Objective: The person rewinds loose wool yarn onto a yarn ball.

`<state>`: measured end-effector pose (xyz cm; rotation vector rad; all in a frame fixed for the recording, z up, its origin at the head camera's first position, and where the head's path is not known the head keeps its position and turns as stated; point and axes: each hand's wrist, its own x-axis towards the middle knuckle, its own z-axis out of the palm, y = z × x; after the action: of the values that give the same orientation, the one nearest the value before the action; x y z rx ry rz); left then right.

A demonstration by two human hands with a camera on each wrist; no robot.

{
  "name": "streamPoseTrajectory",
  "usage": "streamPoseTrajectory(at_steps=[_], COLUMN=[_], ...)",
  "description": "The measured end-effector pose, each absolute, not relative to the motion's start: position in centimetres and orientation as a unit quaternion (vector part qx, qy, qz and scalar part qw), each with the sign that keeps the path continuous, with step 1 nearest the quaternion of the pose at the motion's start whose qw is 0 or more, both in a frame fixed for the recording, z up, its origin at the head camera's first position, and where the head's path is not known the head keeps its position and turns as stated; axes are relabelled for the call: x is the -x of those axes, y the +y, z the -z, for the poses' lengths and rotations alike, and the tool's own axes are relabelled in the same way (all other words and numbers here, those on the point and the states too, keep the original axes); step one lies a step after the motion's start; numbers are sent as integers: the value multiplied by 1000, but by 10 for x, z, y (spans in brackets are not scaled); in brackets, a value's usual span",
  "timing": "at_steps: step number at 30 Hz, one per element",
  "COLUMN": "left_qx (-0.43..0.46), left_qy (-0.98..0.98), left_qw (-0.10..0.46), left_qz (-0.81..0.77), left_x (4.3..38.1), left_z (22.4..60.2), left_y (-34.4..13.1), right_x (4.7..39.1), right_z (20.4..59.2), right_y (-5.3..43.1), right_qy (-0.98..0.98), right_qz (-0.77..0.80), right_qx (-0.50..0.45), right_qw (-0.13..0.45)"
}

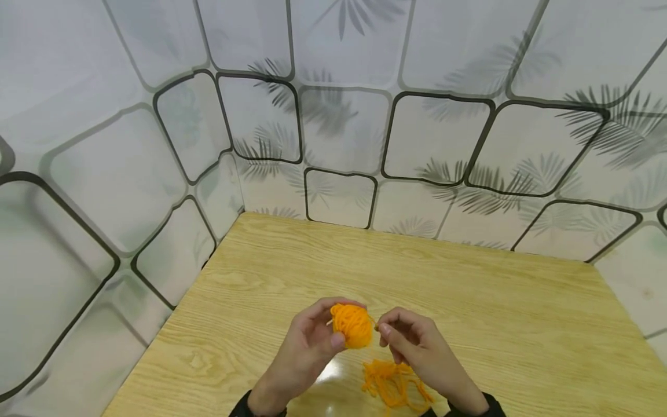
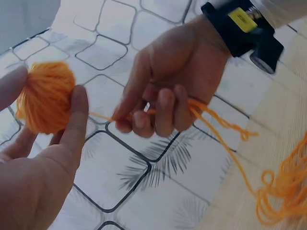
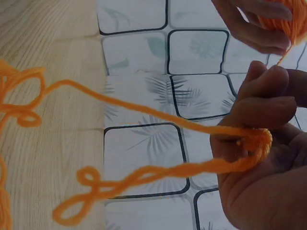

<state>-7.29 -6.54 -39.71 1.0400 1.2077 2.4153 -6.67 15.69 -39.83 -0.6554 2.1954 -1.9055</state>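
Observation:
An orange ball of yarn is held up between the thumb and fingers of my left hand. To its right, my right hand pinches the strand that runs taut from the ball, as the left wrist view shows. More yarn passes through the curled fingers of the right hand and hangs out on the other side, partly twisted into small loops. Below that hand, a loose heap of orange yarn lies on the table; one strand joins it to the right hand.
The pale wood-grain table meets a wall covering with dark rounded outlines and leaf prints at its back and left. A dark wrist strap with a camera sits on the right wrist.

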Motion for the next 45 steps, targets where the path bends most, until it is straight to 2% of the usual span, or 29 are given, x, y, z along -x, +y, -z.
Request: streamPoseTrajectory(at_steps=[5,11,17,23,29,36,45], left_qx=[-291,-223,-186,-190,-217,-250,-294], left_qy=[432,504,534,587,639,680,676], left_qw=[98,35,4,-61,-102,-67,64], left_qz=[-848,-833,-825,-785,-731,-686,-672], left_x=[74,75,76,78,80,76,70], left_z=[397,400,402,408,418,421,419], left_y=[-62,-54,-47,-45,-46,-49,-50], right_x=[62,56,49,44,42,41,44], right_z=[402,400,396,392,387,378,367], right_y=[145,135,129,129,135,143,151], right_qy=[723,716,733,742,732,735,736], right_qz=[625,622,604,596,610,626,644], right_qx=[274,287,276,267,281,253,209], right_qw=[111,133,151,150,114,63,0])
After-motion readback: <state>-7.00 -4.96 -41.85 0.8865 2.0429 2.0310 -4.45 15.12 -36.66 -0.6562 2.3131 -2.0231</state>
